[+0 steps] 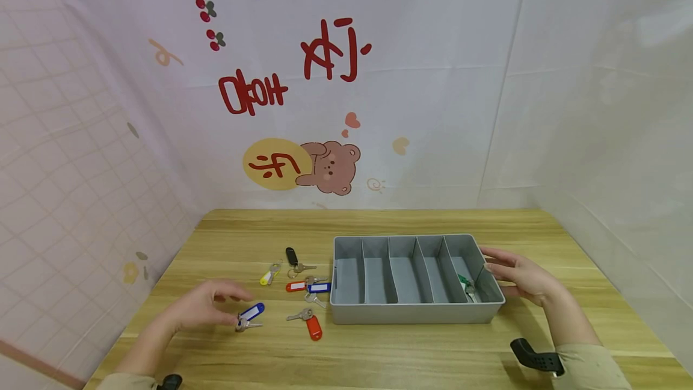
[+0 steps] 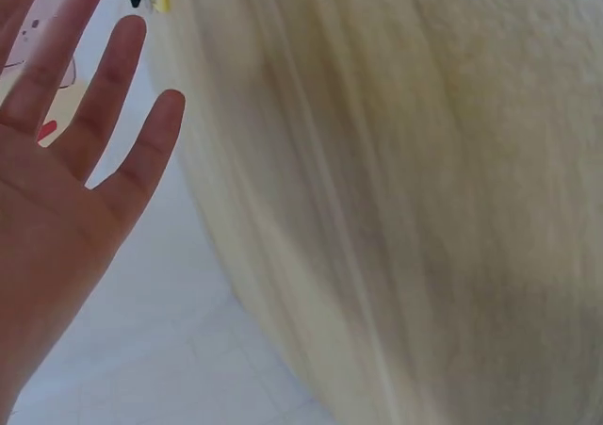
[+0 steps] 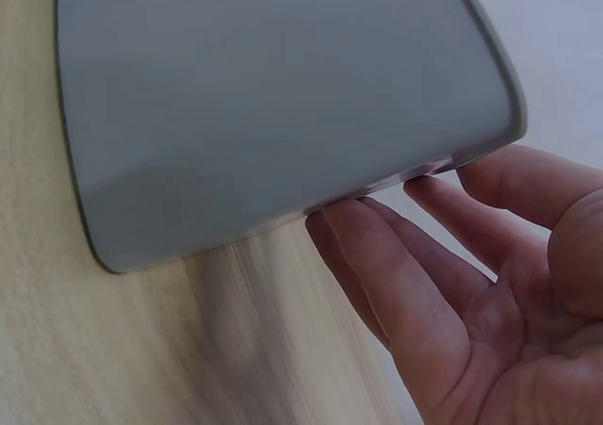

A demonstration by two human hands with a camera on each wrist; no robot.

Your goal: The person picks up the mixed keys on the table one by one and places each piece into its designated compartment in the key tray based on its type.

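My left hand (image 1: 203, 307) hovers over the left of the table, fingers spread, its thumb tip beside a key with a blue tag (image 1: 251, 312). In the left wrist view the fingers (image 2: 155, 128) are extended and hold nothing. My right hand (image 1: 522, 275) is at the right end of a grey compartment box (image 1: 411, 313). Its fingertips touch the box's outer wall, as the right wrist view shows, without wrapping round it. A key with a green tag (image 1: 464, 281) lies in the rightmost compartment.
Left of the box lie keys with a black tag (image 1: 292, 256), a yellow tag (image 1: 266, 278), a red tag (image 1: 295, 286), another blue tag (image 1: 319, 287) and, nearer me, another red tag (image 1: 314, 328). A printed curtain (image 1: 433, 107) hangs behind the wooden table (image 1: 379, 357).
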